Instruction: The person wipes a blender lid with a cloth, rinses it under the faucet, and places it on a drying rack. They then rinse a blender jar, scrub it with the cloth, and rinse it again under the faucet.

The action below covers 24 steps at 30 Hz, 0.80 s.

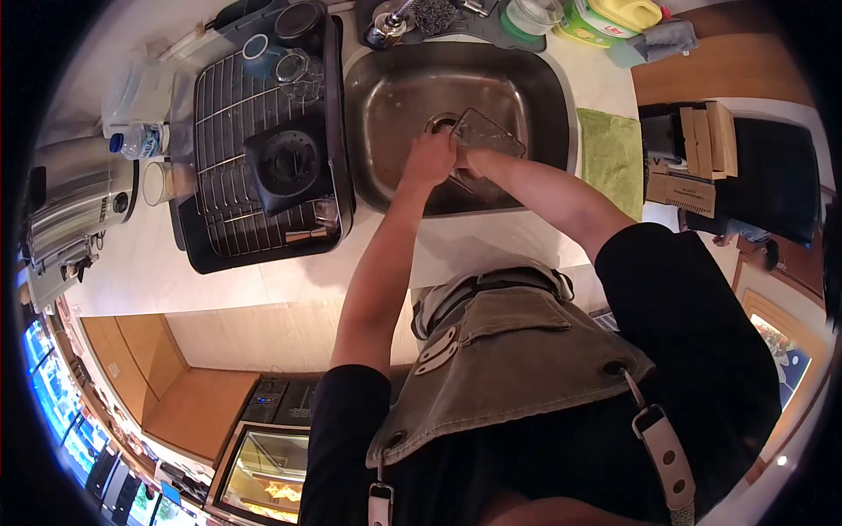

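Both hands are down inside the dark metal sink point(395, 105), close together near the drain. My left hand point(430, 158) has its fingers curled at the near left edge of a clear, see-through container point(488, 133). Beside it, my right hand point(471, 163) is at the container's near side, its fingers mostly hidden behind the wrist and the other hand. The container is tilted over the sink floor. What each hand's fingertips touch is too small to make out.
Left of the sink stands a dish rack point(219, 114) with glasses and a black square part point(288, 165). A green cloth point(610, 158) lies to the right. A faucet point(386, 31), a scrubber and a yellow bottle point(605, 22) line the back.
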{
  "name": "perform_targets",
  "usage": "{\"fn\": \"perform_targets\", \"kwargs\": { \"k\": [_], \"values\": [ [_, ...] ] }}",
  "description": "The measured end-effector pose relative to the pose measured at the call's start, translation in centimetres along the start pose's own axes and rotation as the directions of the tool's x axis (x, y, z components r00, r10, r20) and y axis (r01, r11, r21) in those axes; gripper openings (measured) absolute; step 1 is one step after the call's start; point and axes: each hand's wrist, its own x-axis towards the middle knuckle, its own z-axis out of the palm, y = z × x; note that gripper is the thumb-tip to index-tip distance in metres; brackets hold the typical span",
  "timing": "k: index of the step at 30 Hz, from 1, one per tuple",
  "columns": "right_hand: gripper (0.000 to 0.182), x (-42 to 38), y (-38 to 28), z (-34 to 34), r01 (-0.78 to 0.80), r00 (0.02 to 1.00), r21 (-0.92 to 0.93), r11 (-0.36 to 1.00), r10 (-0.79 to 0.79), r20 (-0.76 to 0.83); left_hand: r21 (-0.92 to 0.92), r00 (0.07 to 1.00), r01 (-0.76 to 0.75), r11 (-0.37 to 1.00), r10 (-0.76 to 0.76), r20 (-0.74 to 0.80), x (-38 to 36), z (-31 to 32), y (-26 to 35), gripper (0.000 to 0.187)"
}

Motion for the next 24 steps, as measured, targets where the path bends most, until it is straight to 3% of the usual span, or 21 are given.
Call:
{"fn": "perform_targets", "kwargs": {
  "k": [2, 3, 6, 9, 10, 12, 14, 15, 18, 20, 21, 24],
  "values": [
    [0.024, 1.7, 1.4, 0.8, -0.003, 0.997, 0.309, 0.951, 0.027, -0.072, -0.066, 0.998, 0.050, 0.997, -0.053, -0.045, -1.2, 0.6, 0.2, 0.031],
    [0.025, 1.4, 1.2, 0.8, 0.008, 0.997, 0.355, 0.935, 0.021, -0.078, -0.102, 0.994, 0.073, 0.992, -0.081, -0.070, -1.6, 0.8, 0.4, 0.033],
    [0.028, -0.3, 1.1, 0.9, 0.024, 0.999, 0.197, 0.980, -0.018, -0.035, -0.195, 0.960, 0.275, 0.941, -0.280, 0.004, -3.0, 1.5, 1.0, 0.040],
    [0.031, -3.0, -0.2, 1.2, 0.046, 0.999, 0.010, 0.999, -0.046, -0.001, -0.261, 0.923, 0.384, 0.886, -0.360, 0.135, -3.8, -0.1, 0.9, 0.051],
    [0.032, -3.6, -0.7, 1.5, 0.054, 0.999, 0.001, 0.999, -0.054, -0.003, -0.327, 0.962, 0.241, 0.914, -0.270, -0.047, -3.6, 0.1, 0.4, 0.052],
    [0.035, -1.4, 0.2, 2.9, 0.128, 0.991, 0.102, 0.986, -0.132, 0.036, -0.369, 0.910, -0.072, 0.927, -0.090, -0.406, -2.5, 0.7, -1.2, 0.057],
    [0.042, 5.5, 4.1, 5.3, 0.224, 0.954, 0.285, 0.932, -0.269, 0.130, -0.403, 0.934, -0.249, 0.881, 0.110, -0.339, -0.8, -0.2, -2.3, 0.056],
    [0.043, 4.1, 3.1, 5.6, 0.195, 0.964, 0.255, 0.947, -0.234, 0.130, -0.425, 0.928, -0.331, 0.843, 0.210, -0.306, -0.1, -0.6, -2.9, 0.057],
    [0.043, -2.8, -3.3, 4.5, 0.067, 0.990, 0.173, 0.983, -0.087, 0.107, -0.637, 0.986, -0.070, 0.768, -0.045, -0.163, 1.7, 0.6, -4.8, 0.050],
    [0.039, -4.1, -5.4, 4.6, -0.082, 0.993, 0.131, 0.988, 0.070, 0.097, -0.660, 0.967, 0.033, 0.750, -0.190, -0.167, 0.8, -1.0, -3.6, 0.048],
    [0.038, -3.8, -5.5, 4.9, -0.075, 0.995, 0.216, 0.974, 0.059, 0.076, -0.672, 0.949, 0.085, 0.736, -0.265, -0.170, 0.3, -1.6, -3.3, 0.048],
    [0.033, -0.5, -3.7, 6.3, 0.000, 1.000, 0.420, 0.907, -0.009, 0.017, -0.659, 0.942, 0.105, 0.745, -0.287, -0.175, 0.2, -1.4, -3.5, 0.046]
  ]
}}
